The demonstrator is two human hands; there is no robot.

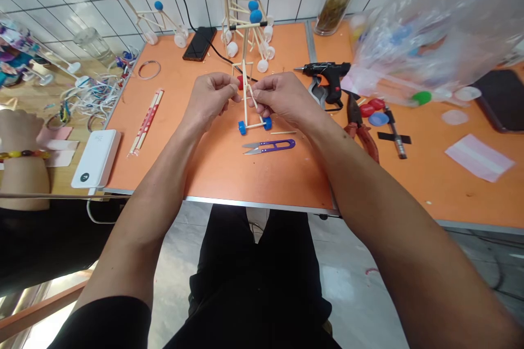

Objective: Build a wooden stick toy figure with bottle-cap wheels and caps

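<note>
A stick-built model cart (247, 95) with blue bottle-cap wheels (242, 128) sits at the middle of the orange counter (213, 169), its wheels at or very near the surface. The left hand (210, 99) and right hand (282, 99) flank it, each grip closed on its upper frame, though the fingers hide exactly which sticks they pinch. Purple-handled thread snips (270, 145) lie just below the wheels, a black hot glue gun (327, 76) rests to the right, and a similar stick model (236, 11) stands behind.
</note>
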